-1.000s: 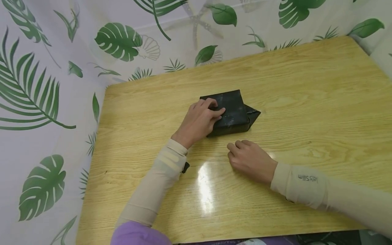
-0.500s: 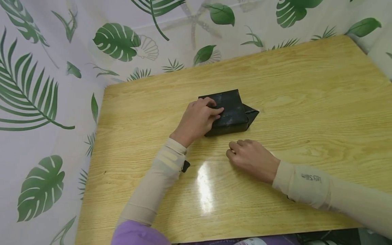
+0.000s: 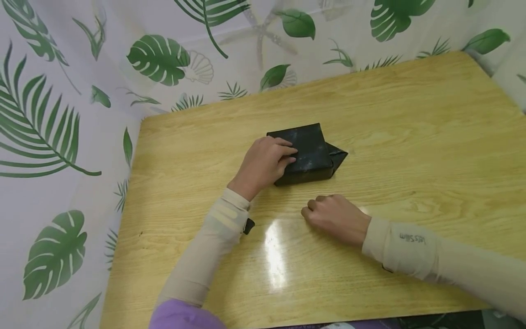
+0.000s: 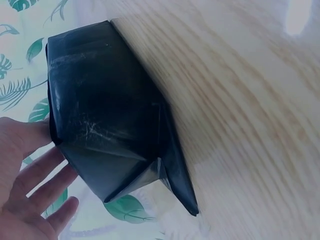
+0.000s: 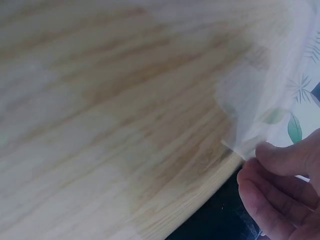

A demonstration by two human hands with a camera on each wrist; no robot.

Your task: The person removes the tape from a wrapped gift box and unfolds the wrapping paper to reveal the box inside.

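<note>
A box wrapped in black paper (image 3: pixel 308 153) lies flat on the wooden table. From its right end sticks a pointed folded flap (image 3: pixel 339 154); a loose pointed flap (image 4: pixel 182 165) also shows in the left wrist view. My left hand (image 3: pixel 265 160) rests on the box's left part, fingers lightly bent and touching its top. Nearer to me, my right hand (image 3: pixel 337 217) is just above the table, apart from the box. In the right wrist view its thumb and fingertips pinch a clear, thin strip that looks like tape (image 5: pixel 242 112). The head view hides that strip.
The wooden table (image 3: pixel 402 137) has its back and left edges against a white cloth with green leaf prints (image 3: pixel 160 59). Below the front edge a dark and purple printed surface (image 3: pixel 370 322) shows.
My left fingers have shifted a little and lie flatter on the box. The right hand has turned slightly, its fingers more tucked from view. The box has stayed in place.
</note>
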